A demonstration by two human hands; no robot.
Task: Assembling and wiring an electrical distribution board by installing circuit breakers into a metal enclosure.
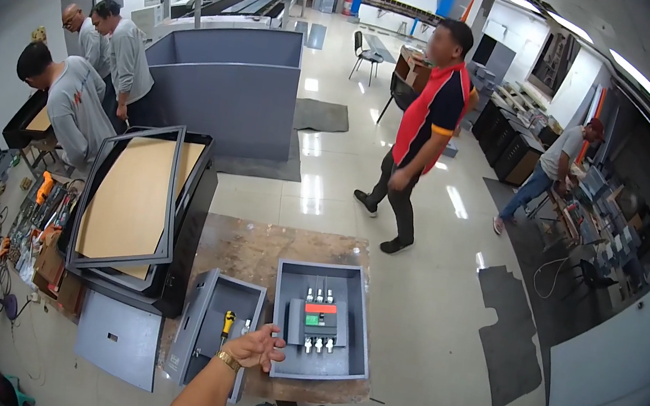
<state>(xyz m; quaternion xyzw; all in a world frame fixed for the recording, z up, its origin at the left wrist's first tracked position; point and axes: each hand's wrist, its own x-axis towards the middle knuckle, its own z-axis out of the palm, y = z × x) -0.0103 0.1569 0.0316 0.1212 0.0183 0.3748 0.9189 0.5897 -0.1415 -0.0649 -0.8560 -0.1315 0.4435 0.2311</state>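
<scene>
Your left hand (255,348), gold watch at the wrist, has an open grip: fingers spread, holding nothing, resting on the lower left rim of the grey enclosure (354,348). Circuit breaker (318,319), at 1 o'clock, mounted inside it. Yellow-handled screwdriver (227,325), at 10 o'clock, lying in the grey box (203,311) just beside. Your right hand: out of view.
</scene>
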